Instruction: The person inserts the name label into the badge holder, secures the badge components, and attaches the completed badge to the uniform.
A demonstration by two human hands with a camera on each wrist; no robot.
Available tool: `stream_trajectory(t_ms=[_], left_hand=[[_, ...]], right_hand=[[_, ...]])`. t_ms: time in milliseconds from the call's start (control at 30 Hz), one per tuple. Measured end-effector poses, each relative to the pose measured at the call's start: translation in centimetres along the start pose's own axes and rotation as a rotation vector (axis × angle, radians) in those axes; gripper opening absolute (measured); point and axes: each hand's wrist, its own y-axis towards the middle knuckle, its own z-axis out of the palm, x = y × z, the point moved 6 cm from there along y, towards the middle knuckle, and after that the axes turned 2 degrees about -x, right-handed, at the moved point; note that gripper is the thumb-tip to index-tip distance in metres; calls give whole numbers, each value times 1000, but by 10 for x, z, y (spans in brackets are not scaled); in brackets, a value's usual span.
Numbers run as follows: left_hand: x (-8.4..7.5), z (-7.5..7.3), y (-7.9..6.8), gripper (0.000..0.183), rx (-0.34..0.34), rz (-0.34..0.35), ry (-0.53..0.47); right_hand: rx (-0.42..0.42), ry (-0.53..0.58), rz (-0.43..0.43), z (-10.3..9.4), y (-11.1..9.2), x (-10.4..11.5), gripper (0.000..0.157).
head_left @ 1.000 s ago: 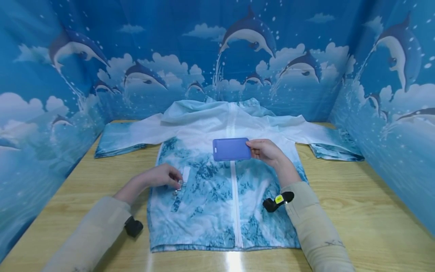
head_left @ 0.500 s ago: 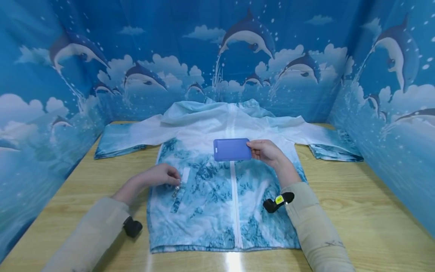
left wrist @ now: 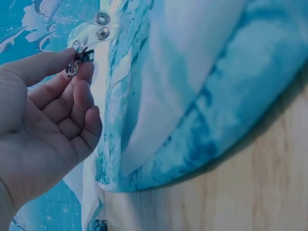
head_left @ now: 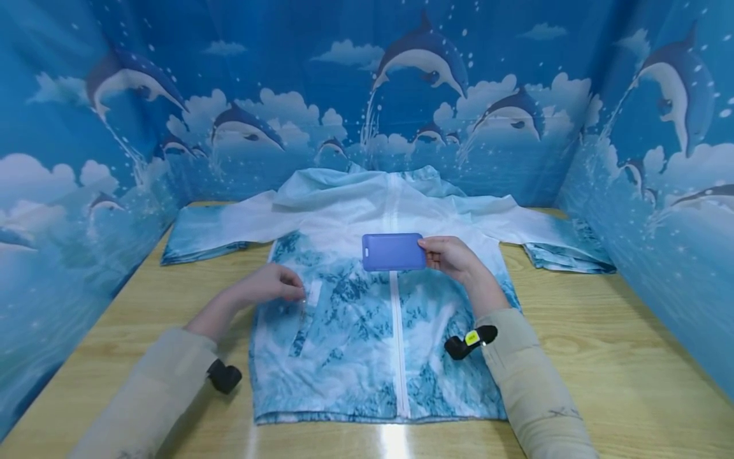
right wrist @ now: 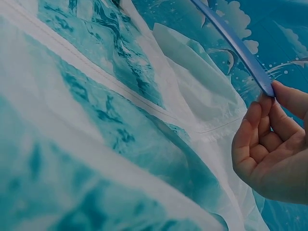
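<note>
Above a blue-and-white jacket [head_left: 355,357], my right hand [head_left: 453,256] pinches the right end of a blue-purple badge holder [head_left: 393,252]. The holder lies sideways, its small slot at the left end. In the right wrist view the holder [right wrist: 243,55] appears edge-on between thumb and fingers. My left hand [head_left: 269,284] is over the jacket's left pocket. Between its thumb and index finger it pinches a metal badge clip [left wrist: 77,61], seen closely in the left wrist view. A clear strap with two metal snap parts [left wrist: 102,33] extends from the clip. Holder and clip are apart.
The jacket is spread on a wooden table [head_left: 608,357], its sleeves [head_left: 203,233] out to both sides and folded at the ends. A white zipper [head_left: 397,344] runs down its middle. Dolphin-print curtains [head_left: 321,83] enclose the back and sides.
My left hand has moved slightly upward and away from me with the badge clip, which looks less distinct in the head view. The right hand and badge holder have barely moved.
</note>
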Motion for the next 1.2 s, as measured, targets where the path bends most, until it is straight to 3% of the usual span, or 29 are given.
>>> stream_trajectory(t_ms=[267, 533, 800, 1200], left_hand=[[-6, -5, 2, 18, -103, -6, -45], [-12, -11, 5, 30, -222, -33, -100], [-15, -13, 10, 31, -288, -62, -167], [-26, -7, 16, 38, -351, -20, -214]], right_hand=[[3, 5, -3, -1, -1, -1, 24], [1, 8, -4, -1, -2, -1, 25], [6, 6, -2, -2, -2, -2, 25], [0, 14, -2, -4, -1, -3, 25]])
